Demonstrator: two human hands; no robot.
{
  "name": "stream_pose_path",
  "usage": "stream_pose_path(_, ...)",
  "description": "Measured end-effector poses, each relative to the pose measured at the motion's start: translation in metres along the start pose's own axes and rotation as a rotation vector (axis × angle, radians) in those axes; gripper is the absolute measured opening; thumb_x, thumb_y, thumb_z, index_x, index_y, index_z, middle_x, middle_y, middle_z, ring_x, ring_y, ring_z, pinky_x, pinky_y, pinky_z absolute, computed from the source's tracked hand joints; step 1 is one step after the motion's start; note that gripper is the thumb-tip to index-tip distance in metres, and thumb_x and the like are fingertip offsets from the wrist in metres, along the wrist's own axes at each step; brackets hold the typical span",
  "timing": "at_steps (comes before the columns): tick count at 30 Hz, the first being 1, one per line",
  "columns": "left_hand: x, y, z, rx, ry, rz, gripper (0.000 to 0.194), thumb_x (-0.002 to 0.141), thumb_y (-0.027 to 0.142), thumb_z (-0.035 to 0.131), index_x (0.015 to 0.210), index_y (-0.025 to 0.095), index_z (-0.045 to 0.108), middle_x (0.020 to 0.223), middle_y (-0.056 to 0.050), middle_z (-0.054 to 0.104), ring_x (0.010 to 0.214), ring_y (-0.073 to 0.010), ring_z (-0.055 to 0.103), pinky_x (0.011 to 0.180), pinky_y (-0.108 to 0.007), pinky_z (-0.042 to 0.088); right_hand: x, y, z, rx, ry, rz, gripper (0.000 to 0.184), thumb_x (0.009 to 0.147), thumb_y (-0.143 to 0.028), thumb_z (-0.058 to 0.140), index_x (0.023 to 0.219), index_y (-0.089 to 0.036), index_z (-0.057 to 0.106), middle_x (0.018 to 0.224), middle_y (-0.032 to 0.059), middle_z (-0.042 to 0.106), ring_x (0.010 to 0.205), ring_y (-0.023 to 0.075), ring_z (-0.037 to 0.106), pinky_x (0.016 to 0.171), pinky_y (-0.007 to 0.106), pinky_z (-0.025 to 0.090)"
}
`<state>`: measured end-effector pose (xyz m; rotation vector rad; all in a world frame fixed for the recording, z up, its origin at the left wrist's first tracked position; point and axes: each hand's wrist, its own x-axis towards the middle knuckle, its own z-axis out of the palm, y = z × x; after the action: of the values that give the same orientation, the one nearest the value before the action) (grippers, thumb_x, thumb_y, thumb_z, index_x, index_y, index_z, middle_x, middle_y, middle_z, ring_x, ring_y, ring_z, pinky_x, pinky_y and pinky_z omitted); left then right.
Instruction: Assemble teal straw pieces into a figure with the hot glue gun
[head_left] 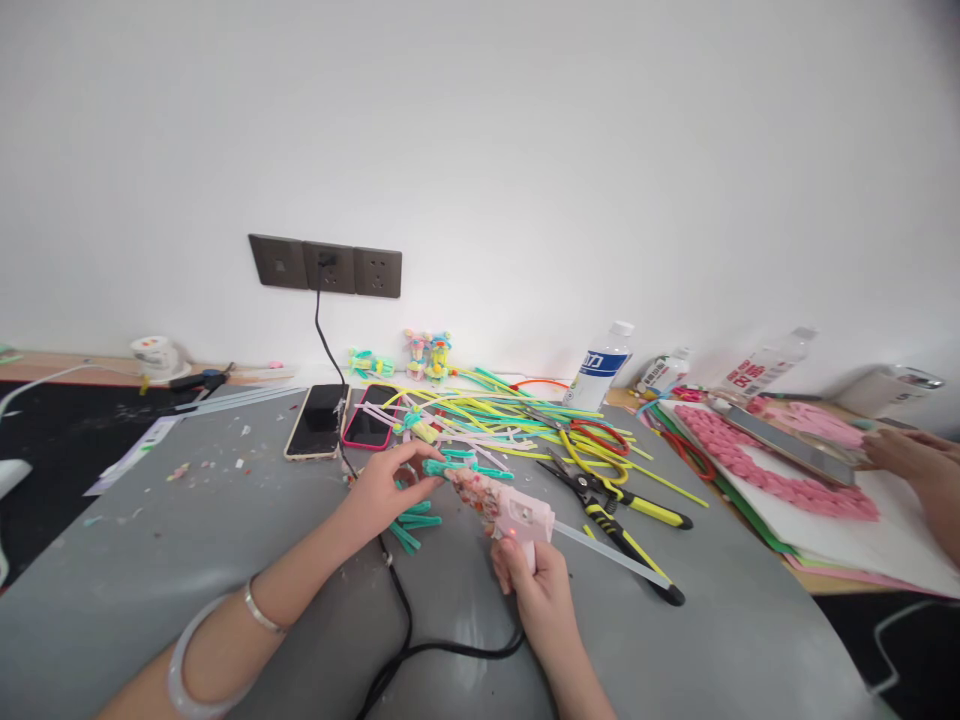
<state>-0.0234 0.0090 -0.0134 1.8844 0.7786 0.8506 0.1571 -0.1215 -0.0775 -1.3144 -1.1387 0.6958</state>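
My right hand (534, 580) is closed round the grip of a pale pink hot glue gun (523, 517), which points left and has a small red light lit. A long clear glue stick (611, 553) sticks out of its back end. My left hand (396, 486) pinches a teal pipe cleaner piece (435, 467) right at the gun's nozzle. Whether nozzle and piece touch, I cannot tell. Bent teal pipe cleaners (411, 525) lie just below my left fingers. Behind them rests a small teal and yellow pipe cleaner figure (420, 425).
Black-and-yellow pliers (619, 510), scissors (600, 438) and loose pipe cleaners (495, 400) lie beyond the gun. Two phones (316, 422) are at back left. A black cord (450, 650) crosses the grey table. A bottle (598, 368) stands behind. At right, another person's hand (911, 460) reaches in.
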Motion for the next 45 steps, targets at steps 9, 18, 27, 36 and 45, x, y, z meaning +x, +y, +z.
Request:
stream_pose_path(9,-0.001,0.0,-0.001,0.018,0.027,0.026,0.02,0.083,0.029,0.066,0.099,0.018,0.069,0.087,-0.003,0.068,0.074,-0.0159,0.061,0.063,-0.023,0.051,-0.004,0.013,0.001,0.021,0.048,0.029,0.055,0.09,-0.054,0.056,0.049,-0.021,0.043,0.042,-0.0033,0.04,0.042,0.0103,0.035,0.043,0.025,0.024)
stream_pose_path(18,0.001,0.0,-0.001,0.011,0.066,0.038,0.02,0.082,0.029,0.066,0.098,0.018,0.069,0.092,-0.005,0.069,0.073,-0.0156,0.061,0.063,-0.024,0.051,-0.006,0.017,0.001,0.056,0.085,0.049,0.051,0.089,-0.053,0.059,0.053,-0.019,0.049,0.044,-0.0032,0.042,0.042,0.01,0.036,0.043,0.024,0.023)
stream_pose_path(27,0.0,0.0,-0.002,-0.04,0.086,0.049,0.019,0.081,0.028,0.067,0.097,0.017,0.069,0.095,-0.005,0.07,0.076,-0.0157,0.063,0.065,-0.024,0.053,-0.002,0.003,0.002,0.041,0.098,0.039,0.055,0.088,-0.06,0.057,0.05,-0.021,0.044,0.042,-0.0037,0.039,0.04,0.0096,0.033,0.039,0.023,0.023)
stream_pose_path(36,0.0,0.002,-0.002,-0.053,0.099,0.051,0.019,0.081,0.028,0.068,0.097,0.018,0.069,0.096,-0.005,0.071,0.077,-0.0159,0.063,0.066,-0.024,0.054,0.001,-0.005,0.001,0.0,0.101,-0.01,0.059,0.088,-0.063,0.053,0.047,-0.021,0.043,0.041,-0.0022,0.042,0.039,0.0104,0.036,0.039,0.024,0.025)
stream_pose_path(45,-0.001,0.0,-0.002,-0.065,0.125,0.054,0.02,0.081,0.029,0.068,0.098,0.018,0.069,0.098,-0.005,0.071,0.081,-0.0167,0.065,0.069,-0.025,0.054,0.0,-0.002,0.001,0.027,0.137,0.006,0.057,0.088,-0.062,0.056,0.049,-0.021,0.045,0.042,-0.0027,0.042,0.04,0.0104,0.036,0.04,0.024,0.027)
